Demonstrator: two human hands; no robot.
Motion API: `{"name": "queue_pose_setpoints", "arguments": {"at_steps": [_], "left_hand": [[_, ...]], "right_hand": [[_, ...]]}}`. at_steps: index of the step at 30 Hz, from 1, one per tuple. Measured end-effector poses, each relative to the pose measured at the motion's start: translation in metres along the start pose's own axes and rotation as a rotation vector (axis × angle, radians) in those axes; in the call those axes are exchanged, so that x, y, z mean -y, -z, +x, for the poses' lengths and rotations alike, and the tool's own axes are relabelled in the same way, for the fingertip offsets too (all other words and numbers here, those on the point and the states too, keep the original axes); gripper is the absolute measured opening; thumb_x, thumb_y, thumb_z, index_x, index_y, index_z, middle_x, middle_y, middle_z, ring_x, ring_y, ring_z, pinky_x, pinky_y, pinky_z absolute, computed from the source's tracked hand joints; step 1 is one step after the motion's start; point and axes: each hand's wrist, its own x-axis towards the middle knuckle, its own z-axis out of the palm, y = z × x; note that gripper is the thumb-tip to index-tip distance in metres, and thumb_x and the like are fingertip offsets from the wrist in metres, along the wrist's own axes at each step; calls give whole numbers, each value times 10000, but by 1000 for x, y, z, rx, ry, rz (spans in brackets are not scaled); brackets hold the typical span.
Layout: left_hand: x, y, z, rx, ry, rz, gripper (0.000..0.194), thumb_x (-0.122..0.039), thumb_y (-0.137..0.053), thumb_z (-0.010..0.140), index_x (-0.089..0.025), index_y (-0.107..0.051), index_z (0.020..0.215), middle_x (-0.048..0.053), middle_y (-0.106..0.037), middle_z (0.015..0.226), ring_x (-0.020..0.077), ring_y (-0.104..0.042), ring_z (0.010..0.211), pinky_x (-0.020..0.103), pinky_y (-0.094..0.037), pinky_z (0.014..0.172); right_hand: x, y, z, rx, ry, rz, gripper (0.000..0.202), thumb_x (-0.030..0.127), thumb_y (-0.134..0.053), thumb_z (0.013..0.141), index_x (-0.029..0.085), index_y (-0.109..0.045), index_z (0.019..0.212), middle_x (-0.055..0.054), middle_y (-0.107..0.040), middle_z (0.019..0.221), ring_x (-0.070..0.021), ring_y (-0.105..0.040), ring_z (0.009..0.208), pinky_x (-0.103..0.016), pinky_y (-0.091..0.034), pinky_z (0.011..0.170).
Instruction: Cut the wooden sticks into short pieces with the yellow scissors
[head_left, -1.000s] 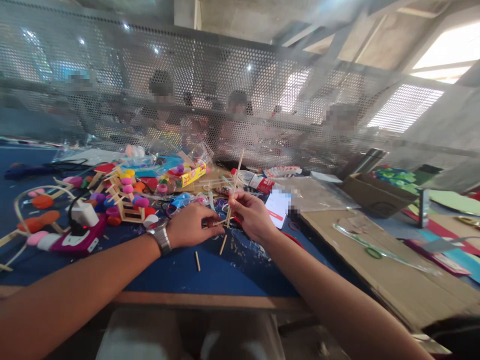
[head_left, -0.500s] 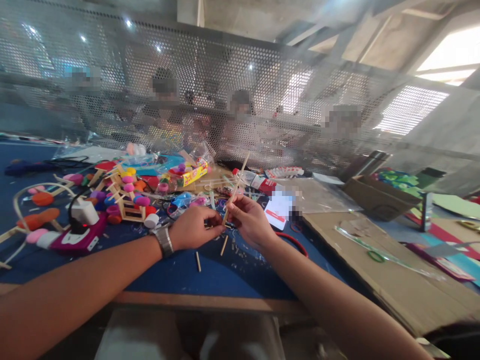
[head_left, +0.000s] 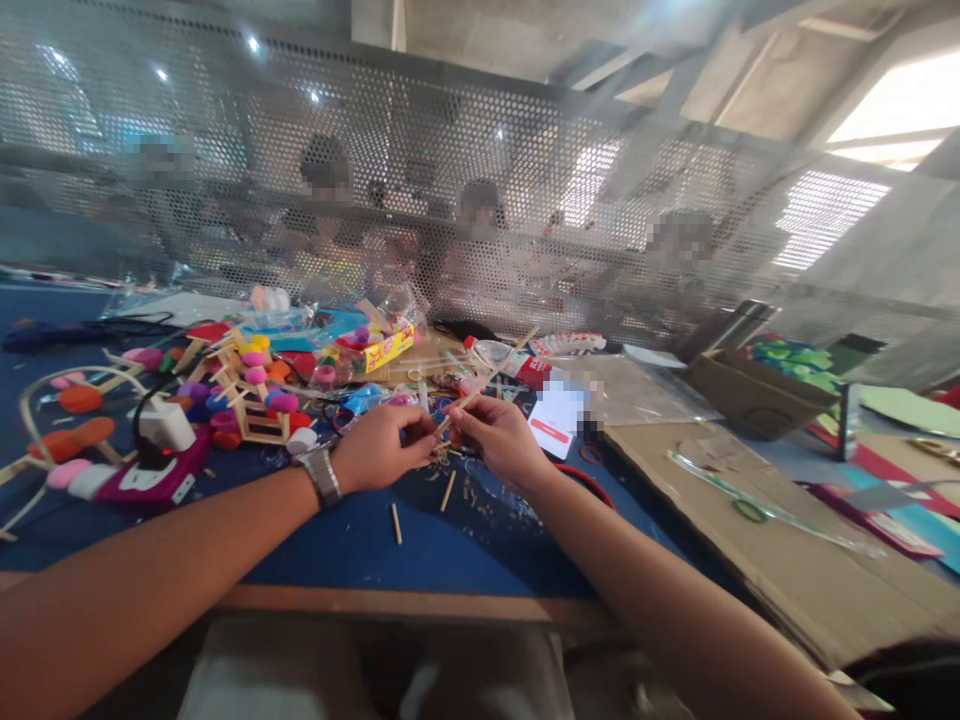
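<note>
A long thin wooden stick (head_left: 491,372) slants up and to the right between my hands, over the middle of the blue table (head_left: 315,550). My right hand (head_left: 495,435) pinches it between thumb and fingers. At its lower end my left hand (head_left: 386,445), with a metal watch on the wrist, has thumb and fingertips closed round the stick. Two short stick pieces lie apart on the table below, one (head_left: 448,491) under my hands and another (head_left: 396,523) nearer the front edge.
Small stick structures with coloured pompoms (head_left: 255,400) and a purple power strip (head_left: 161,475) are at left. Behind my hands lie a bottle (head_left: 517,362) and a lit phone (head_left: 555,418). Cardboard (head_left: 750,520) and an open box (head_left: 761,395) are at right. People sit beyond a perforated screen (head_left: 420,130).
The long stick has tipped from nearly upright to a lower slant toward the right. My hands stay close together, and the short pieces have not moved.
</note>
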Motion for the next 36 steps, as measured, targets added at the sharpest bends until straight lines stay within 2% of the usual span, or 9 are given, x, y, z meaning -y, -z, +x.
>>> {"name": "queue_pose_setpoints", "arguments": {"at_steps": [5, 11, 14, 20, 27, 36], "left_hand": [[4, 2, 3, -104, 19, -23, 198, -326, -569, 894, -167, -656, 814, 18, -682, 741, 140, -583, 671, 261, -446, 643], [8, 2, 5, -103, 102, -370, 218, -331, -663, 824, -133, -697, 909, 79, -762, 836, 168, -696, 761, 284, -557, 731], [8, 0, 5, -115, 125, -472, 243, -319, -663, 822, -121, -712, 955, 100, -779, 869, 177, -714, 795, 290, -573, 739], [7, 1, 6, -126, 128, -523, 235, -336, -687, 825, -130, -738, 927, 90, -789, 841, 140, -687, 699, 255, -563, 666], [10, 2, 7, -153, 167, -565, 212, -321, -743, 790, -136, -739, 892, 79, -790, 832, 146, -711, 724, 255, -579, 696], [9, 3, 7, -88, 138, -660, 245, -355, -768, 785, -130, -724, 871, 79, -784, 836, 134, -692, 714, 262, -576, 710]], "right_hand": [[1, 0, 1, -35, -4, 16, 351, 452, -912, 551, 186, -737, 700, 23, -651, 567, -122, -546, 513, -268, -451, 522], [5, 0, 1, -65, 13, 82, 327, 433, -902, 571, 185, -723, 685, 46, -583, 520, -92, -479, 471, -242, -385, 472], [6, 1, 2, -73, 22, 114, 333, 426, -908, 563, 183, -716, 685, 50, -575, 536, -81, -465, 471, -235, -369, 466], [7, 1, 1, -71, 37, 138, 315, 399, -910, 572, 181, -726, 707, 50, -571, 556, -83, -462, 482, -239, -365, 468], [5, 4, 3, -82, 72, 123, 295, 373, -917, 577, 180, -753, 727, 42, -602, 539, -83, -476, 472, -230, -331, 460], [8, 3, 1, -50, 73, 128, 309, 409, -920, 569, 188, -723, 657, 45, -590, 535, -76, -456, 458, -229, -355, 455]]}}
